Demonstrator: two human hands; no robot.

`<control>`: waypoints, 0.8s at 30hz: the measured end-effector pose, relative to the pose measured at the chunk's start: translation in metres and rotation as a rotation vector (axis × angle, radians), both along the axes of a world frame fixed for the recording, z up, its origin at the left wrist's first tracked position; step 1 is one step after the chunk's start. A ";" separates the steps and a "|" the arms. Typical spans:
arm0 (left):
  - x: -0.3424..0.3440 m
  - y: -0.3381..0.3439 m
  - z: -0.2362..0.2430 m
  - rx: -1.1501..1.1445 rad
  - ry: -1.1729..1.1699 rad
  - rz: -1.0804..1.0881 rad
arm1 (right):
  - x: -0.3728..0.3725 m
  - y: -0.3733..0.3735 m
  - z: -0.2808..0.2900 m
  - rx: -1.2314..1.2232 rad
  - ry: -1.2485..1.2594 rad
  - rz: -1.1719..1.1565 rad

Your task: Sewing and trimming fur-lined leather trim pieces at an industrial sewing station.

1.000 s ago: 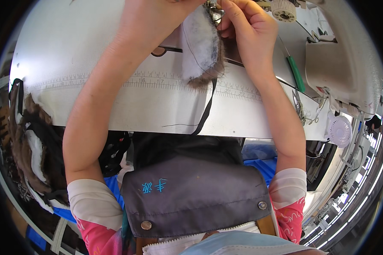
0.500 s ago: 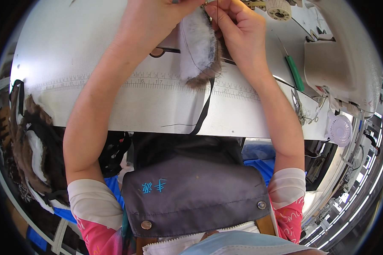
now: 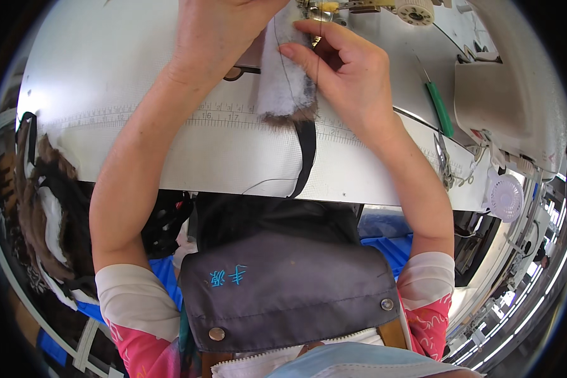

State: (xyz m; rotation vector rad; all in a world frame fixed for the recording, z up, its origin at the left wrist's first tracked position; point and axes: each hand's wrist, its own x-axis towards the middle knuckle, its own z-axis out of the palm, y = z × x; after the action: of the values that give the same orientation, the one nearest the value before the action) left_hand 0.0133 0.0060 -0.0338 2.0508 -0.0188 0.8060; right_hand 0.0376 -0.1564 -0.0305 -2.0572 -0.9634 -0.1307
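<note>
While our right hand [image 3: 357, 72] grips the fur strip [image 3: 285, 85], black ribbon [image 3: 306, 151] below, we can't tell if our left hand [image 3: 230, 28], cropped up top, grips anything.

Left hand [image 3: 223, 31] cut off by the top edge, its fingertips unseen, fur strip [image 3: 283, 82] cropped there too

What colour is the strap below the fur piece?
The strap is black; it shows best in the head view, against the white table.

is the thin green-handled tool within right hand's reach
Probably yes: nothing visible separates the right hand and the green-handled tool, though that hand touches the white and brown fur strip.
</note>
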 end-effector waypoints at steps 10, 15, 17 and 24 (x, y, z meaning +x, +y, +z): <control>-0.004 0.004 0.010 0.084 0.003 0.042 | 0.000 0.000 -0.001 0.024 0.030 0.007; 0.002 -0.003 0.016 0.281 -0.079 0.095 | 0.001 0.000 -0.001 0.031 0.044 0.008; 0.003 -0.003 0.015 0.287 -0.068 0.116 | 0.000 0.000 0.000 0.025 0.037 0.005; 0.008 -0.001 0.004 0.209 -0.085 0.095 | -0.002 0.000 0.011 0.057 0.180 -0.039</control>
State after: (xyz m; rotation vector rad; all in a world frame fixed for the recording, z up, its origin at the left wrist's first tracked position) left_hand 0.0213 0.0053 -0.0295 2.2258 -0.0560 0.9850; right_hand 0.0356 -0.1567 -0.0191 -1.9985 -0.8004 0.0061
